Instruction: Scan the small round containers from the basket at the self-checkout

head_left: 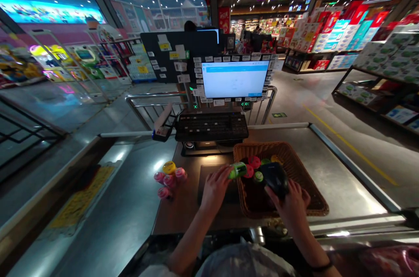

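My left hand (214, 189) is closed around a small green bottle (237, 170), held at the left rim of a brown wicker basket (309, 189). In my right hand (293, 200) is a black handheld barcode scanner (275, 177), its head over the basket and pointing toward the bottle. Inside the basket lie several small containers with pink tops (254, 162) and a green-capped one (258, 176); the scanner hides part of them. To the left, a group of pink-capped bottles (169, 180) and one with a yellow cap (169, 167) stands on the counter.
Behind the basket are a black keyboard (212, 126) and a lit monitor (235, 80) edged with paper labels. A small device with a paper strip (163, 126) sits left of the keyboard. The metal counter (340, 168) extends right; a metal railing (140, 104) stands beyond.
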`<action>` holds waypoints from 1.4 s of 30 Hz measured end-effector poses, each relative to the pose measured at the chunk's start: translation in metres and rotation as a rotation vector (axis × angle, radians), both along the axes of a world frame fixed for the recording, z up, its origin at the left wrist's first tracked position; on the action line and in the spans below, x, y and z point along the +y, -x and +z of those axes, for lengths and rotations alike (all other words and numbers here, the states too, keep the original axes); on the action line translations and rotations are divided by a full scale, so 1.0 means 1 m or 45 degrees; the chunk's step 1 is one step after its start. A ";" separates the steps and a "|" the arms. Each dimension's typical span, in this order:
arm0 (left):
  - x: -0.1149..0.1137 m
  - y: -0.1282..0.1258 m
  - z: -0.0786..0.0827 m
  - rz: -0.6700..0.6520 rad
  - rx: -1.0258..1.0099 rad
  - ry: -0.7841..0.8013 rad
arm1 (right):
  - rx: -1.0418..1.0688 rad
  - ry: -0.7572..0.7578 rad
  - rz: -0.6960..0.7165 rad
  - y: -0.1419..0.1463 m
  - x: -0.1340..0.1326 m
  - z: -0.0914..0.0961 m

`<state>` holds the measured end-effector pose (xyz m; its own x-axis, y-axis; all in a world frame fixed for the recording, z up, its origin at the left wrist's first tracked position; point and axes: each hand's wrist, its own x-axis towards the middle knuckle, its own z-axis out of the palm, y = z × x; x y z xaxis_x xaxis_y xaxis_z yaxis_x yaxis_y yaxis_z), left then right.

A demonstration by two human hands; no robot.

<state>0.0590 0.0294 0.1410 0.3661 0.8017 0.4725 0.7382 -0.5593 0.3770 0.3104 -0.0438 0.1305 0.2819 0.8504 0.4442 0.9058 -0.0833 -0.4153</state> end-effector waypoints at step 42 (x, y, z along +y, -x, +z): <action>0.004 0.119 -0.017 -0.084 0.198 -0.648 | 0.040 0.206 0.555 0.116 0.007 0.037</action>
